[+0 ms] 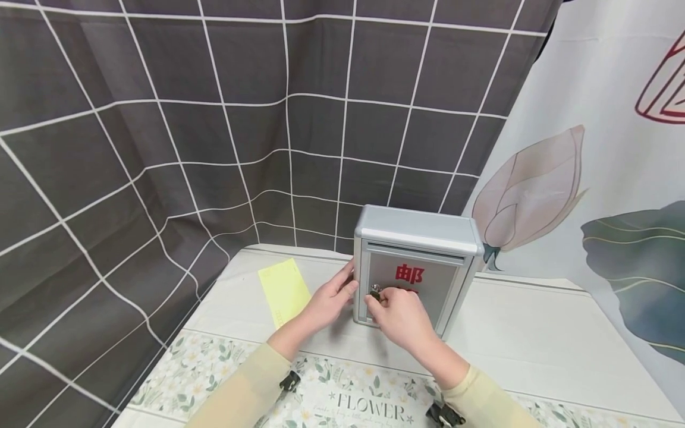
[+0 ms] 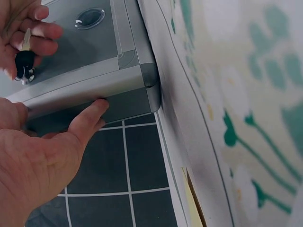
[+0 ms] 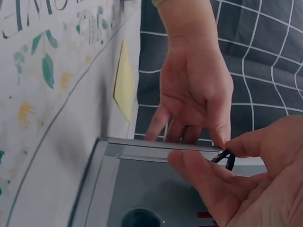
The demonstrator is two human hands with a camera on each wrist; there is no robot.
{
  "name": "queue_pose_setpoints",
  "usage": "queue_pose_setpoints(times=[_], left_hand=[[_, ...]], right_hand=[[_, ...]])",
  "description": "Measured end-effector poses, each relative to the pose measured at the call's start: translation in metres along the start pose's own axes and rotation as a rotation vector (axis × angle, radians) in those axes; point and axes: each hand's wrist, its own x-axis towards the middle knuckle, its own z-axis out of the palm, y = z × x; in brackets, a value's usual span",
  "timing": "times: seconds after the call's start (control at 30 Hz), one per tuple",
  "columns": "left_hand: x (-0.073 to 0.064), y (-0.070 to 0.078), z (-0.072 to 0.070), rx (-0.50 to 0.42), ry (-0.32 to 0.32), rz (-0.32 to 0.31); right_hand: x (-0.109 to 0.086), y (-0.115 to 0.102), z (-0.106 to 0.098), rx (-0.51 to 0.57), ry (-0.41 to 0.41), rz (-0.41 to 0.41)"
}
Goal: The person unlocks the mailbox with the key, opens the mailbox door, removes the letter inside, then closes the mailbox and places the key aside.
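Observation:
A silver metal mailbox point(image 1: 420, 229) with red characters stands upright on the table. My left hand point(image 1: 329, 300) rests against its left side, fingers fairly straight, as the left wrist view shows the hand point(image 2: 52, 156) along the box edge. With thumb and fingertips, my right hand point(image 1: 404, 315) pinches a black-headed key at the small lock point(image 1: 376, 289) on the door's left edge. The left wrist view shows a key point(image 2: 24, 61) with a black head and brass-coloured blade. Fingers partly cover the black key part point(image 3: 229, 161) in the right wrist view; how deep it sits is hidden.
A yellow envelope point(image 1: 283, 291) lies on the table left of the mailbox. The white cloth point(image 1: 535, 333) has a floral band lettered FLOWER. A dark grid curtain point(image 1: 316, 131) hangs behind and to the left, a white leaf-print curtain point(image 1: 567, 89) at the right.

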Motion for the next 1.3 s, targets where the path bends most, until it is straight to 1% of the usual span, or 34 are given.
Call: queue_pose_setpoints(times=[0.1, 0.27, 0.37, 0.67, 0.83, 0.97, 1.03, 1.07, 1.23, 1.3], left_hand=[[0.0, 0.001, 0.0, 0.0, -0.002, 0.001], [0.0, 0.001, 0.0, -0.001, -0.009, -0.002], [-0.001, 0.003, 0.0, -0.005, -0.008, 0.001], [-0.001, 0.004, 0.0, 0.013, -0.001, -0.01], [-0.001, 0.003, 0.001, 0.009, 0.005, -0.005], [-0.001, 0.003, 0.001, 0.004, 0.006, 0.0], [-0.001, 0.002, 0.001, 0.0, 0.007, 0.002], [-0.001, 0.002, 0.001, -0.003, 0.008, 0.002], [-0.001, 0.003, 0.002, -0.002, 0.013, 0.0], [-0.001, 0.004, 0.002, 0.002, 0.013, -0.002]], right_hand=[[0.0, 0.0, 0.0, -0.029, 0.032, -0.045], [0.0, 0.005, 0.003, -0.079, 0.121, -0.164], [0.001, 0.009, 0.007, -0.101, 0.152, -0.199], [0.002, 0.009, 0.008, -0.129, 0.155, -0.197], [0.004, 0.014, 0.011, -0.158, 0.157, -0.2], [0.002, 0.011, 0.008, -0.138, 0.159, -0.224], [-0.001, 0.006, 0.005, -0.129, 0.157, -0.227], [0.0, 0.008, 0.005, -0.131, 0.16, -0.229], [0.0, 0.008, 0.005, -0.14, 0.152, -0.214], [-0.001, 0.005, 0.003, -0.135, 0.133, -0.199]])
